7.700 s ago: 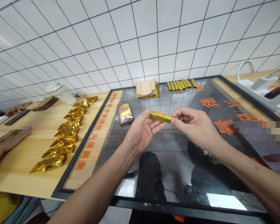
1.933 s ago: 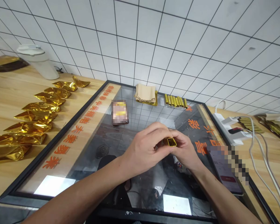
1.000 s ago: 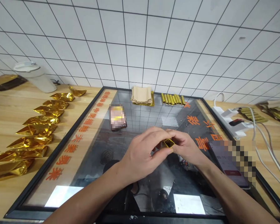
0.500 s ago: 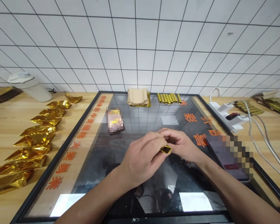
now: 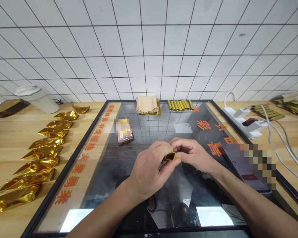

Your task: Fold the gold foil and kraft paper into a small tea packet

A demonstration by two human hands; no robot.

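A gold foil paper tube is held above the glass tabletop, its open, dark end facing me. My left hand is closed around it, thumb below and fingers over the top. My right hand pinches at the tube's far right side, its fingertips meeting those of the left; part of that grip is hidden. Beyond both hands lie a stack of brown-backed gold paper sheets and a row of rolled gold paper tubes. Folded gold paper ingots form a line down the left side.
A small, partly blurred packet lies on the black-framed glass. To the right are a phone, a white power strip with cables, and more gold paper rolls. A white lidded cup stands at the back left.
The tube has shifted slightly left in my hands, and its open end looks wider. My head view has moved a little.
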